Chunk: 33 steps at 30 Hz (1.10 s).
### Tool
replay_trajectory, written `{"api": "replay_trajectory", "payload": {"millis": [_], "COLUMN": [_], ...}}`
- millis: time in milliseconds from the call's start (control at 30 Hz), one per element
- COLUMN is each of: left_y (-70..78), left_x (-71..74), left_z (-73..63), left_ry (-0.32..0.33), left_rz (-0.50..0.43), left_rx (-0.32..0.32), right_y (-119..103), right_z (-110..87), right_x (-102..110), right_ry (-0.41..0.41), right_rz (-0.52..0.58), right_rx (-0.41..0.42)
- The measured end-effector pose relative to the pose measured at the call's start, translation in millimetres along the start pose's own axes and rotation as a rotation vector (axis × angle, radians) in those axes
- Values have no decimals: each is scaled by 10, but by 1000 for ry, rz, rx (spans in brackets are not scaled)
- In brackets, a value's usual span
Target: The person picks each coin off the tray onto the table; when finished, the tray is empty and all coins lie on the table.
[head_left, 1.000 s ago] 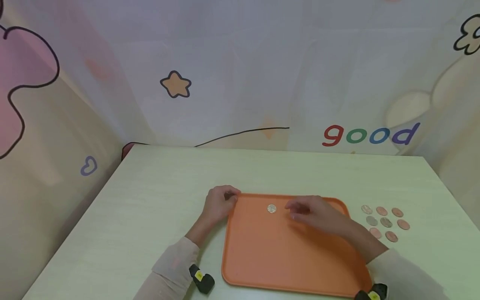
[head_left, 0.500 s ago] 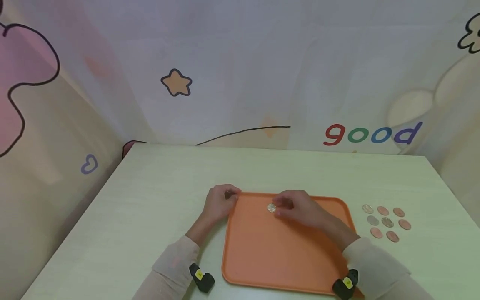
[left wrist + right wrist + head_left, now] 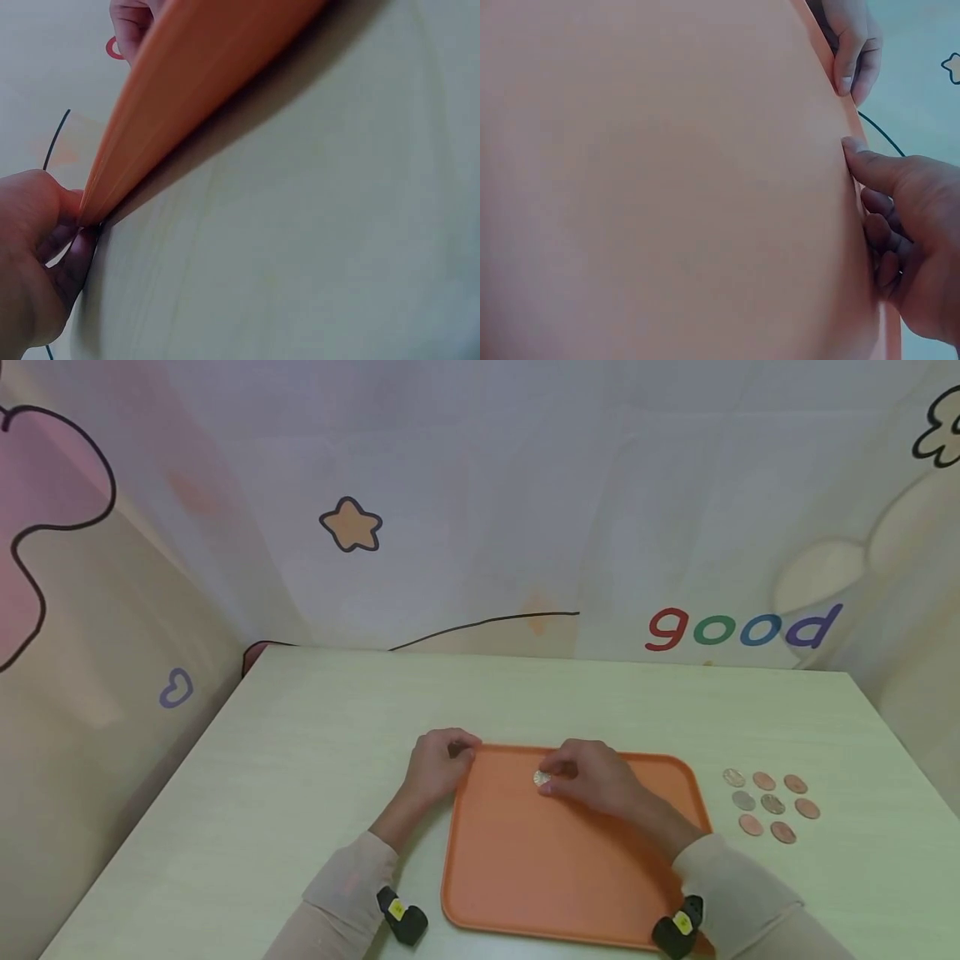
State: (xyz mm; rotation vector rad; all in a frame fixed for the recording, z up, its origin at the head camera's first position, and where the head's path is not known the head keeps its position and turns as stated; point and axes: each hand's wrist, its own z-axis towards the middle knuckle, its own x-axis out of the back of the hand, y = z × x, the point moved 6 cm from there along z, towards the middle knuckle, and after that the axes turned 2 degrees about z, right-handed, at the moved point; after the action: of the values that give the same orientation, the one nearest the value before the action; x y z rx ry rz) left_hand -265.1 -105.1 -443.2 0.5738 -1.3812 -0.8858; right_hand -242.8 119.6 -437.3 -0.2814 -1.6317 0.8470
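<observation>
My left hand (image 3: 442,764) pinches the far left corner of an orange tray (image 3: 517,877); in the left wrist view, the thumb and fingers (image 3: 71,262) meet around that rim. A silver-coloured coin (image 3: 540,778) lies on the tray near its far edge. My right hand (image 3: 596,777) reaches in from the right over the tray, thumb and forefinger closing on the coin from both sides. In the right wrist view the right hand (image 3: 922,240) is low at the tray surface (image 3: 667,187), its fingers curled, and the coin is hidden.
On the pale table (image 3: 300,793), right of the tray, several coins (image 3: 772,804) lie in a loose group, some silver-coloured and some copper-coloured. Behind the table hangs a printed cloth backdrop (image 3: 480,527). Each wrist carries a small black device (image 3: 405,920).
My right hand has moved left across the tray to the coin, and its thumb and forefinger have drawn together on it. My left hand stays at the tray corner.
</observation>
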Motion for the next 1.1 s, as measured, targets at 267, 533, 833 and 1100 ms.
{"api": "replay_trajectory", "payload": {"millis": [267,533,833,1100], "left_y": [-14,5,-7,-1], "left_x": [3,4,-9,-11], "left_z": [-1,-5,-1,1], "left_ry": [8,4,-3,-2], "left_rz": [16,5,5,0], "left_rx": [6,9,23,17], "right_y": [-75,-127,-111,-138], "right_z": [-3,13,13,22], "right_x": [10,-11,-23,-23], "right_ry": [-17,-81,-103,-121], "right_rz": [-17,-58,-79,-53], "right_rx": [28,11,47,86]}}
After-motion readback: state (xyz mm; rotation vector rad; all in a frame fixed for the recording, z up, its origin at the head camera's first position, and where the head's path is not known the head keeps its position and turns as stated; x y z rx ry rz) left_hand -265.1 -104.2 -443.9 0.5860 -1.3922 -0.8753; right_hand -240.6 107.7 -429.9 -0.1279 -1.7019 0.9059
